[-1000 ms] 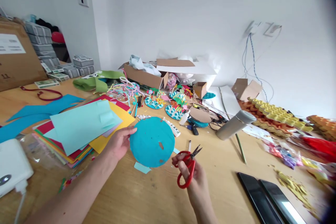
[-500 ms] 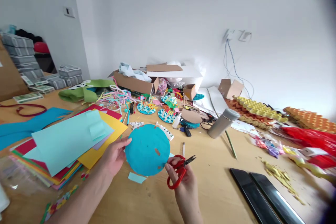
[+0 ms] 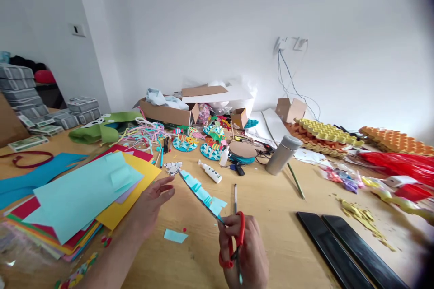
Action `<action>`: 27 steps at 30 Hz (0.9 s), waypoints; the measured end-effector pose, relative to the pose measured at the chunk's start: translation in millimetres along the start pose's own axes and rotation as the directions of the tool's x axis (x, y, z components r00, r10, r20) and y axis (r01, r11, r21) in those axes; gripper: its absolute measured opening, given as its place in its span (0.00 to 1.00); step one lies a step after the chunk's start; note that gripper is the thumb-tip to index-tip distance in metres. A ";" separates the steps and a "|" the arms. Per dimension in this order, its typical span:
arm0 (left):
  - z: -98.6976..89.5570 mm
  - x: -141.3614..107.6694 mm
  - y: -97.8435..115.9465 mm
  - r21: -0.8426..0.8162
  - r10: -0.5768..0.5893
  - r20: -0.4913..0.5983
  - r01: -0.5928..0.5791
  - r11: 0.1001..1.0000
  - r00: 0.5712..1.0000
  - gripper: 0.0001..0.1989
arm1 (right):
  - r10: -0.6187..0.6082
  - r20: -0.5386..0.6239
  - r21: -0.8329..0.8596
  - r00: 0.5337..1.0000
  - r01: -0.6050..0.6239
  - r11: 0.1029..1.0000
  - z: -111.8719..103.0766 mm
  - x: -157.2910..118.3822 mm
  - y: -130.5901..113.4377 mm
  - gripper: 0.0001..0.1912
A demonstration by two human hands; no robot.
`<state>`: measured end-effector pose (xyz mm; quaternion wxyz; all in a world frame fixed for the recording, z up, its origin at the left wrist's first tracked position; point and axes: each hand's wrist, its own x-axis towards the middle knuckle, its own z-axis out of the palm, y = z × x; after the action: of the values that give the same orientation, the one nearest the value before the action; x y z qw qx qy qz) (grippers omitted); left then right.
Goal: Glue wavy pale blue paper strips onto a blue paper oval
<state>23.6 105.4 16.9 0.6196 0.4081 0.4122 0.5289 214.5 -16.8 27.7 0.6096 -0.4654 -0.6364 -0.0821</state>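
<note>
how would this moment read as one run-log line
left hand: open, empty | right hand: holding red scissors and blue disc, nearly edge-on | nearby: light-blue scrap

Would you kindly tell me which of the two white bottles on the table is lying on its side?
It is the bottle with dark printing, its nozzle pointing toward the picture's left; the other bottle, farther back, stands upright.
</note>
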 end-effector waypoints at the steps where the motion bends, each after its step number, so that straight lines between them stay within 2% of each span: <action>1: 0.8 -3.1 3.9 0.054 0.047 -0.026 -0.046 0.997 0.999 0.23 | -0.075 0.013 -0.040 0.997 0.076 0.996 -2.6 0.4 0.1 0.10; 2: 1.9 -8.0 8.8 0.118 0.120 -0.059 -0.112 0.987 0.991 0.23 | -0.134 0.026 -0.082 0.991 0.135 0.987 -4.8 0.7 0.9 0.11; 3: 3.5 -14.5 14.0 0.208 0.244 -0.098 -0.220 0.953 0.965 0.21 | -0.181 0.040 -0.123 0.983 0.184 0.975 -6.4 0.7 2.2 0.12; 4: 5.5 -22.6 19.0 0.315 0.417 -0.093 -0.371 0.874 0.904 0.17 | -0.217 0.067 -0.157 0.974 0.225 0.962 -7.4 0.2 3.9 0.12; 5: 8.0 -31.8 23.3 0.421 0.596 -0.033 -0.530 0.736 0.802 0.16 | -0.239 0.091 -0.185 0.967 0.252 0.950 -8.0 -1.0 6.0 0.11; 6: 11.0 -41.7 26.1 0.515 0.746 0.065 -0.662 0.544 0.663 0.17 | -0.247 0.114 -0.205 0.962 0.266 0.942 -8.3 -2.9 8.1 0.11; 7: 14.6 -51.5 27.3 0.584 0.837 0.204 -0.749 0.312 0.507 0.19 | -0.248 0.139 -0.218 0.959 0.274 0.937 -8.4 -5.1 10.0 0.10; 9: 23.0 -68.8 24.7 0.592 0.850 0.458 -0.803 -0.074 0.260 0.19 | -0.245 0.202 -0.229 0.948 0.289 0.930 -8.8 -9.7 12.4 0.11; 10: 27.5 -75.3 21.5 0.570 0.816 0.544 -0.800 -0.189 0.195 0.18 | -0.246 0.229 -0.234 0.942 0.298 0.925 -9.2 -11.3 12.7 0.11; 12: 35.3 -83.0 14.0 0.583 0.771 0.597 -0.780 -0.229 0.221 0.16 | -0.262 0.266 -0.237 0.928 0.327 0.915 -10.4 -11.9 11.4 0.10; 16: 40.3 -80.9 6.4 0.525 0.722 0.673 -0.791 -0.314 0.160 0.15 | -0.321 0.287 -0.226 0.903 0.389 0.893 -12.2 -2.2 3.0 0.11; 18: 39.3 -77.7 6.5 0.517 0.709 0.690 -0.785 -0.341 0.146 0.15 | -0.343 0.292 -0.217 0.893 0.411 0.885 -11.9 4.2 -2.2 0.13; 23: 43.0 -76.9 4.3 0.546 0.759 0.624 -0.798 -0.254 0.185 0.13 | -0.381 0.307 -0.208 0.872 0.452 0.867 -9.9 11.3 -10.7 0.13; 25: 45.0 -77.5 3.0 0.544 0.779 0.602 -0.805 -0.237 0.177 0.13 | -0.378 0.321 -0.202 0.868 0.453 0.868 -8.7 11.6 -12.3 0.13; 27: 45.0 -77.3 3.6 0.523 0.758 0.632 -0.811 -0.263 0.162 0.12 | -0.375 0.319 -0.193 0.871 0.446 0.874 -7.2 11.6 -13.3 0.13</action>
<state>57.1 26.0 41.1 -0.1428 0.8153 0.2126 0.5193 212.4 -23.3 45.5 0.4184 -0.4008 -0.7822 -0.2290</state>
